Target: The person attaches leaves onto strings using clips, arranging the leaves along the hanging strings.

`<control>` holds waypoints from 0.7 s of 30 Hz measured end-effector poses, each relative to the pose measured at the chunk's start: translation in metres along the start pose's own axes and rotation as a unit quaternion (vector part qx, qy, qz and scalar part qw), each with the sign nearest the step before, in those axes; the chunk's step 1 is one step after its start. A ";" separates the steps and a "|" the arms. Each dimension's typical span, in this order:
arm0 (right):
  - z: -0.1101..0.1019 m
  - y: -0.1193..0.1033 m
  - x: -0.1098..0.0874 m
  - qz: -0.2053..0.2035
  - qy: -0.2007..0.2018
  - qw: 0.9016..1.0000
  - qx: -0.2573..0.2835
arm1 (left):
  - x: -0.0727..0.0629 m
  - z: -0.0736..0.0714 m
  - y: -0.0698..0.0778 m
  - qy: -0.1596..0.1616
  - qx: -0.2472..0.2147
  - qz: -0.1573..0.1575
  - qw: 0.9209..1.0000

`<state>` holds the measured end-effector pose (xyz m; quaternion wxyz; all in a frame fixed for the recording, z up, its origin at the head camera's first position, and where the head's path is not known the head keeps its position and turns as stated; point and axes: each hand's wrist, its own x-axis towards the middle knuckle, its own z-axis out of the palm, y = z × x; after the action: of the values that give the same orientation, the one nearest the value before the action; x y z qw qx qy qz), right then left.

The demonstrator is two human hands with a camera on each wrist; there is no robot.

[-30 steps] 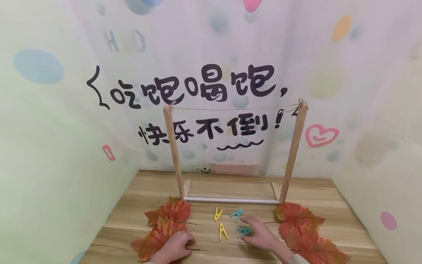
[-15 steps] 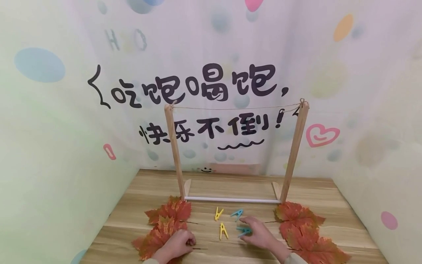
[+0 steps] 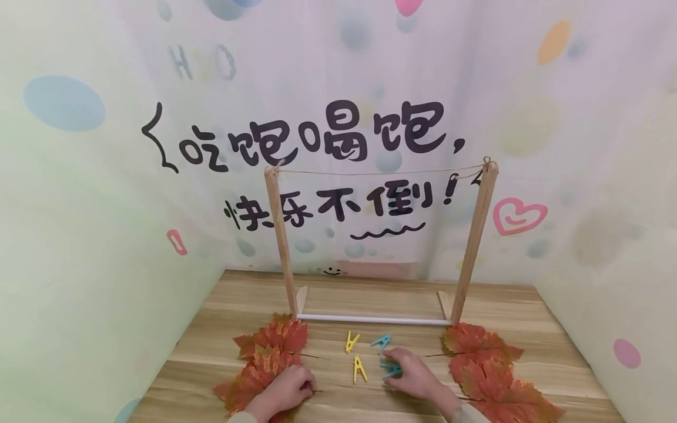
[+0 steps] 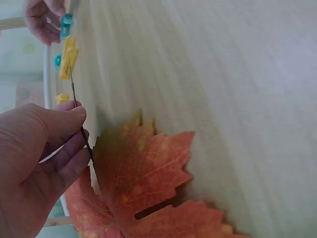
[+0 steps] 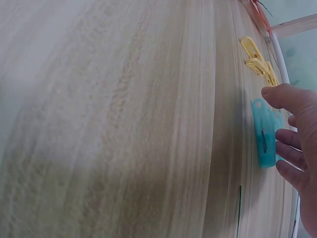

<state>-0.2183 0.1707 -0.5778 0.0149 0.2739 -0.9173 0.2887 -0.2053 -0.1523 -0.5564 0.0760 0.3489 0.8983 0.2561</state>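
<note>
My left hand (image 3: pixel 288 389) pinches the thin dark stem (image 4: pixel 83 131) of an orange-red maple leaf (image 4: pixel 143 163) between thumb and fingers. The leaf spreads under and beside that hand, partly hidden by it. A second maple leaf (image 3: pixel 280 335) lies just beyond. On the other side, my right hand (image 3: pixel 414 374) is at a teal clothespin (image 5: pixel 264 139), thumb and fingers spread around it, fingertips right at its side. Another blue clothespin (image 3: pixel 381 342) lies just past the right fingertips. Two yellow clothespins (image 3: pixel 359 370) lie between the hands.
Behind the clothespins stands a wooden frame (image 3: pixel 472 247) with a string (image 3: pixel 370 174) tied across its top and a white rod (image 3: pixel 370 320) low between the posts. More maple leaves (image 3: pixel 486 364) lie at the right. Printed curtains enclose the wooden table (image 3: pixel 338 405).
My left hand has shifted very slightly, and more of the stem end is now covered by its fingers. The right hand stays at the teal clothespin, nearly still.
</note>
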 end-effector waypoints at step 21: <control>0.012 0.004 0.007 -0.030 0.003 0.999 -0.030 | 0.005 -0.028 0.019 0.024 -0.063 -0.016 0.998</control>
<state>-0.2245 0.1634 -0.5882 0.0345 0.2996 -0.9170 0.2609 -0.2068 -0.1486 -0.5227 0.0805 0.3227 0.8875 0.3189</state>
